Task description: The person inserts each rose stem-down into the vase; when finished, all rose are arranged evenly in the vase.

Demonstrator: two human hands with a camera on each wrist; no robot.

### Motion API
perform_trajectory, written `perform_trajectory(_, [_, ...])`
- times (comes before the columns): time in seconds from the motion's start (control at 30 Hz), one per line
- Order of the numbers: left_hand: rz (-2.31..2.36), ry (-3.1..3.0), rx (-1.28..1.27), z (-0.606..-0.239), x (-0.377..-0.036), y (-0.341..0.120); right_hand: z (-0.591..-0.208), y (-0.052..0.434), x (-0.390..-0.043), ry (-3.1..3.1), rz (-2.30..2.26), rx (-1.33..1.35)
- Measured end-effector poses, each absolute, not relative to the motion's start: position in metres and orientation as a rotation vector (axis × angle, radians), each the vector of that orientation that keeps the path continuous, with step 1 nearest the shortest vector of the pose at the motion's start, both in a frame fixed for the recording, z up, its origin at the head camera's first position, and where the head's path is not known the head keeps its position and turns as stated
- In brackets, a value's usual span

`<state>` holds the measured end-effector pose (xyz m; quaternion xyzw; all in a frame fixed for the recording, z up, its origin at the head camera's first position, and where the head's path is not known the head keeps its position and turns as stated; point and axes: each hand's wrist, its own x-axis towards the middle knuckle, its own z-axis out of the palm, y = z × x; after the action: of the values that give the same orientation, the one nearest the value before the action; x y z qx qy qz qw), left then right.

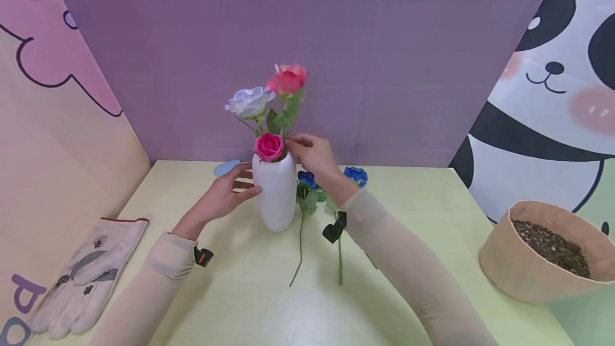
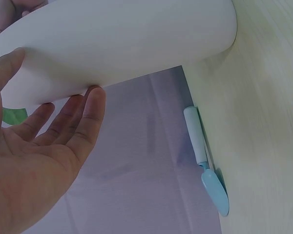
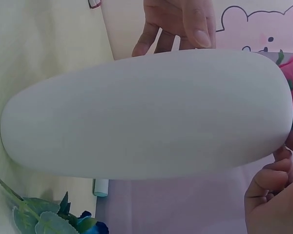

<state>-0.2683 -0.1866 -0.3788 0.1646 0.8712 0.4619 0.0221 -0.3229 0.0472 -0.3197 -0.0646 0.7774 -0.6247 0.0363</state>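
Note:
A white vase [image 1: 275, 196] stands on the table, holding a pale blue-white rose [image 1: 249, 102], a coral-pink rose [image 1: 288, 79] and a deep pink rose [image 1: 269, 147]. My left hand [image 1: 223, 196] steadies the vase from its left side, thumb in front and fingers behind. At the mouth, my right hand [image 1: 314, 159] has its thumb and fingertips pinched together by the coral-pink rose's stem; the pinched part is mostly hidden. In the right wrist view, those curled fingers [image 3: 268, 183] sit right at the vase's rim. Blue roses [image 1: 306, 178] lie to the vase's right.
A small light blue trowel [image 2: 215, 190] lies behind the vase at the table's back edge. Grey-white work gloves [image 1: 96, 276] rest at the left edge. On the right is a tan fabric pot [image 1: 502, 260] of dark soil. A purple backdrop [image 1: 384, 68] rises behind the table.

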Motion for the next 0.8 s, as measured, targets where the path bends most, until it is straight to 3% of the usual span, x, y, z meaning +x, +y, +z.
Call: perform_trajectory(0.8, [1.446, 2.703, 0.514, -0.382, -0.269, -0.187, -0.327, 0.087, -0.311, 2.342, -1.879, -0.245])
